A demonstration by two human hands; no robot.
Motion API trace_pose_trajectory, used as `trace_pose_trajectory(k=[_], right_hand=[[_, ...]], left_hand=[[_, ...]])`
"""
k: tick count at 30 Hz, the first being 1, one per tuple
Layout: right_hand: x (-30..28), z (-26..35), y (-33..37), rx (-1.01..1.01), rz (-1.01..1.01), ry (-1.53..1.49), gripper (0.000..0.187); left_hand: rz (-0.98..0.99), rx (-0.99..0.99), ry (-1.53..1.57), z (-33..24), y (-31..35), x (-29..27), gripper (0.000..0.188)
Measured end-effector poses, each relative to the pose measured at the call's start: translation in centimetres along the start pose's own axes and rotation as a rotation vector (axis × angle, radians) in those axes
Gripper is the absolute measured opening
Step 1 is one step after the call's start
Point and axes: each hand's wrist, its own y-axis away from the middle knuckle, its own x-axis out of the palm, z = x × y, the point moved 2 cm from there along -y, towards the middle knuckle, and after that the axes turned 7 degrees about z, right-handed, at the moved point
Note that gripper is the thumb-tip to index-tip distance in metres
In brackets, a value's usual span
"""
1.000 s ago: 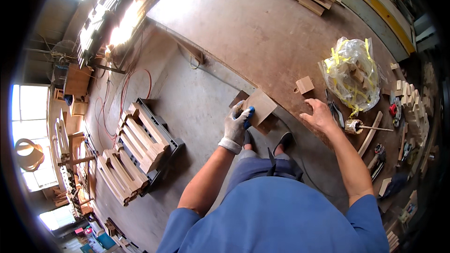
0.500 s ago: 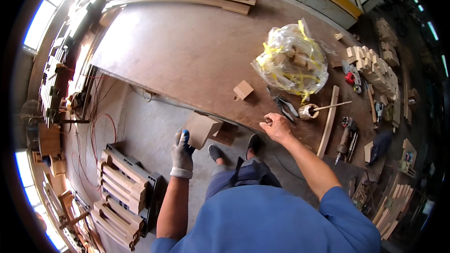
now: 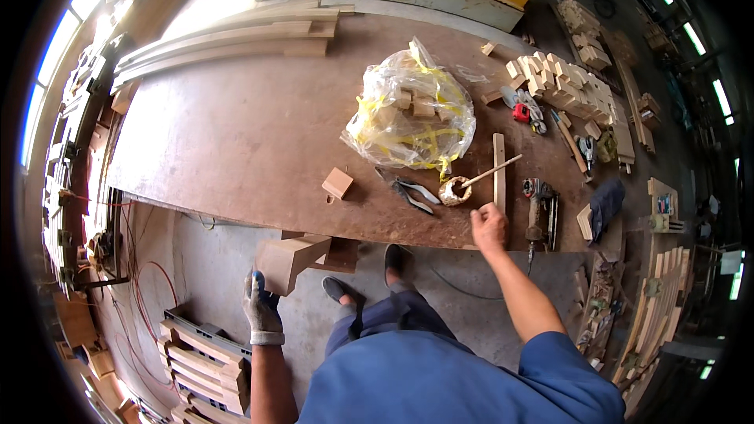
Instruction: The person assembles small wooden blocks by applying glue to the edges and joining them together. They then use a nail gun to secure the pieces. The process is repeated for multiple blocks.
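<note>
My left hand (image 3: 263, 308), in a grey glove with blue fingertips, grips an angled wooden workpiece (image 3: 281, 265) at the table's front edge. Bare and with curled fingers, my right hand (image 3: 490, 228) is over the near end of a wooden strip (image 3: 499, 161); whether anything is in the fingers is hidden. Just left of it stands a small glue pot (image 3: 453, 192) with a stick (image 3: 495, 170) leaning out. Pincers (image 3: 410, 195) and a small wooden block (image 3: 338, 183) lie further left. To the right rests an air nail gun (image 3: 537, 208).
A clear plastic bag (image 3: 412, 110) with wooden blocks sits mid-table. Stacked wood blocks (image 3: 577, 90), a red tape measure (image 3: 521, 113) and a hammer (image 3: 571, 147) lie at right. Long boards (image 3: 236, 39) lie at far left. A slatted wood stack (image 3: 204, 365) stands on the floor.
The view has swung right. My right hand has moved right, from near the pincers to the wooden strip. My left hand still holds the wooden workpiece.
</note>
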Motion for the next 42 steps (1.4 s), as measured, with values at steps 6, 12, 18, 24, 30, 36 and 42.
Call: trace_pose_trajectory(k=[6, 12, 18, 24, 30, 36, 42], right_hand=[[-2.0, -5.3, -7.8, -0.018, -0.213, 0.352, 0.056], [-1.4, -10.3, -10.6, 0.092, 0.008, 0.346, 0.054], [-4.4, -20.1, 1.8, -0.147, -0.075, 0.225, 0.028], [-2.2, 5.4, 13.6, -0.062, 0.700, -0.111, 0.025], [5.8, 22.9, 10.5, -0.518, 1.013, -0.115, 0.065], [10.2, 29.9, 10.3, -0.619, 1.134, -0.008, 0.054], [11.9, 30.2, 10.9, -0.657, 1.120, 0.018, 0.046]], left_hand=[[-0.032, -0.005, -0.018, -0.1, -0.7, 0.6, 0.043], [-0.028, -0.052, -0.020, 2.4, -2.4, -1.9, 0.032], [-0.080, 0.016, -0.131, 0.1, -0.4, 2.7, 0.050], [-0.152, 0.139, -0.349, 0.0, 0.2, 3.4, 0.081], [-0.083, 0.430, -1.184, -3.5, 1.8, 6.2, 0.129], [-0.043, 0.515, -1.208, -3.1, 1.3, 6.5, 0.122], [-0.059, 0.572, -1.125, -2.3, 1.0, 6.3, 0.116]])
